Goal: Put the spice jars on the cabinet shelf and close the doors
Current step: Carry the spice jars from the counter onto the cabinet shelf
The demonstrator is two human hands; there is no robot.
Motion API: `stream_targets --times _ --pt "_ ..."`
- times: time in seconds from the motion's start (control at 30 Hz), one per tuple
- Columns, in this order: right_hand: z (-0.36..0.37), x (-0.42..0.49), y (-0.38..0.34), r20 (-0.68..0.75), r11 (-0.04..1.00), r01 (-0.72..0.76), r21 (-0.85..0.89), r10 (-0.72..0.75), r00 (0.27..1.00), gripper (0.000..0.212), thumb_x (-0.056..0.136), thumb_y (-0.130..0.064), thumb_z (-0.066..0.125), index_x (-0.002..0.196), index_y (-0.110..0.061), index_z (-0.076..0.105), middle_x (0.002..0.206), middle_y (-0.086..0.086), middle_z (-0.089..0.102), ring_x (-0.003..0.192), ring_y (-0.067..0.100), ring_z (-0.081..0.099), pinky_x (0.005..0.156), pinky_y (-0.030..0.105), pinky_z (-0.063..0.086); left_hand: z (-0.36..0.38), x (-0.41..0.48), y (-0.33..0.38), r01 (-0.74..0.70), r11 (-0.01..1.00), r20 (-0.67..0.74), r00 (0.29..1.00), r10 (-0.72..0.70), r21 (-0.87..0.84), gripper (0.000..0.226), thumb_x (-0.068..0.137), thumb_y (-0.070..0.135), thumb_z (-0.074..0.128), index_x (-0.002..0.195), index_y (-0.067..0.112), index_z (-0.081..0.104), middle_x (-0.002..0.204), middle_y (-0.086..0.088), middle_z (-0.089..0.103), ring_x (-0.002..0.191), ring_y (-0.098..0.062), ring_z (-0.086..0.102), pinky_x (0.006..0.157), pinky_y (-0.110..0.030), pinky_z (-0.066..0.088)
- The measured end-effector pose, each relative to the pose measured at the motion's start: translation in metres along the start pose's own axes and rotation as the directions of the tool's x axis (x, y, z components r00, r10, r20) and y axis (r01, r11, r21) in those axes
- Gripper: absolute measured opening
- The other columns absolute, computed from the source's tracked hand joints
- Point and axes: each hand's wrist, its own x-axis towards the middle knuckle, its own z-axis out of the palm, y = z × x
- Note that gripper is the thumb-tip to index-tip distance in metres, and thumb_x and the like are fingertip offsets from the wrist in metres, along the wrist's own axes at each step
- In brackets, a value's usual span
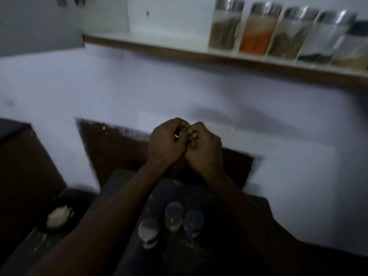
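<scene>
Two bare forearms, no sleeves in view, left hand (168,141) and right hand (204,145) ungloved

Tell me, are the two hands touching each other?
Touching. The head view shows the left hand and right hand curled together, knuckles and fingers pressed with no gap between them.

Dim, motion-blurred view; brighter toward the top, dark below
</scene>
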Motion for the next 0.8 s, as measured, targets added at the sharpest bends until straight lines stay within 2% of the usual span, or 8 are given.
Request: stream_targets --times 0.17,0.3,0.37,0.47,0.57,0.63,0.7,0.8 --pt "0.061 -0.091 0.047 0.32 0.985 -0.158 -0.072 0.173 0.932 0.011 0.082 -0.017 0.064 0.078 -0.017 0.053 0.073 0.006 0.063 0.072 0.03 0.063 0.062 0.041 0.048 -0.001 -0.099 -0.076 0.168 0.963 0.171 0.964 -0.206 0.21 0.015 0.083 0.033 0.059 0.088 0.046 0.058 0.078 0.021 0.056 0.075 0.002 0.053 0.062 -0.02 0.039" --pt "0.096 -0.136 0.074 0.496 0.934 -0.258 -0.248 0.352 0.794 0.008 0.083 -0.016 0.064 0.09 -0.015 0.06 0.09 0.006 0.067 0.086 0.028 0.064 0.071 0.035 0.046 0.004 -0.149 -0.121 0.328 0.872 0.294 0.848 -0.442 0.364 0.025 0.09 0.026 0.065 0.113 0.019 0.072 0.111 -0.005 0.066 0.1 -0.025 0.063 0.081 -0.032 0.048" --pt "0.111 -0.156 0.082 0.55 0.895 -0.29 -0.339 0.438 0.711 0.006 0.085 -0.019 0.062 0.089 -0.019 0.058 0.092 0.003 0.065 0.089 0.026 0.063 0.073 0.033 0.044 0.005 -0.168 -0.136 0.356 0.812 0.333 0.779 -0.531 0.463 0.04 0.09 0.03 0.067 0.127 0.015 0.066 0.126 -0.012 0.062 0.113 -0.031 0.059 0.093 -0.037 0.046" --pt "0.129 -0.186 0.092 0.648 0.854 -0.374 -0.362 0.519 0.557 0.007 0.086 -0.022 0.064 0.09 -0.02 0.059 0.091 0.004 0.065 0.087 0.025 0.065 0.079 0.042 0.057 0.006 -0.199 -0.164 0.392 0.719 0.399 0.633 -0.663 0.573 0.067 0.088 0.036 0.07 0.148 0.017 0.048 0.15 -0.012 0.046 0.134 -0.032 0.043 0.108 -0.04 0.035" --pt "0.143 -0.21 0.102 0.724 0.814 -0.405 -0.416 0.566 0.394 0.044 0.084 -0.031 0.075 0.123 -0.019 0.059 0.113 0.003 0.068 0.106 0.027 0.066 0.084 0.036 0.054 0.007 -0.23 -0.193 0.444 0.629 0.462 0.433 -0.774 0.638 0.093 0.083 0.039 0.078 0.159 0.019 0.029 0.159 -0.013 0.031 0.143 -0.035 0.034 0.117 -0.046 0.034" --pt "0.151 -0.222 0.109 0.753 0.789 -0.435 -0.433 0.582 0.307 0.064 0.079 -0.033 0.082 0.135 -0.023 0.054 0.129 0.001 0.067 0.12 0.025 0.062 0.098 0.039 0.052 0.01 -0.247 -0.208 0.465 0.61 0.491 0.362 -0.792 0.641 0.105 0.079 0.04 0.082 0.161 0.019 0.021 0.159 -0.014 0.029 0.143 -0.037 0.034 0.116 -0.05 0.036" --pt "0.158 -0.233 0.113 0.75 0.754 -0.489 -0.439 0.607 0.262 0.073 0.075 -0.029 0.087 0.139 -0.023 0.051 0.134 0.0 0.065 0.125 0.024 0.06 0.103 0.036 0.048 0.014 -0.258 -0.217 0.483 0.619 0.495 0.372 -0.785 0.619 0.108 0.077 0.043 0.083 0.161 0.022 0.017 0.157 -0.014 0.034 0.139 -0.037 0.041 0.11 -0.048 0.042" --pt "0.165 -0.242 0.114 0.724 0.739 -0.528 -0.419 0.623 0.297 0.082 0.077 -0.023 0.087 0.146 -0.02 0.044 0.14 0.002 0.061 0.131 0.025 0.056 0.098 0.027 0.041 0.02 -0.266 -0.225 0.489 0.653 0.475 0.448 -0.757 0.579 0.102 0.075 0.041 0.084 0.156 0.026 0.024 0.15 -0.013 0.044 0.129 -0.035 0.052 0.099 -0.042 0.046"
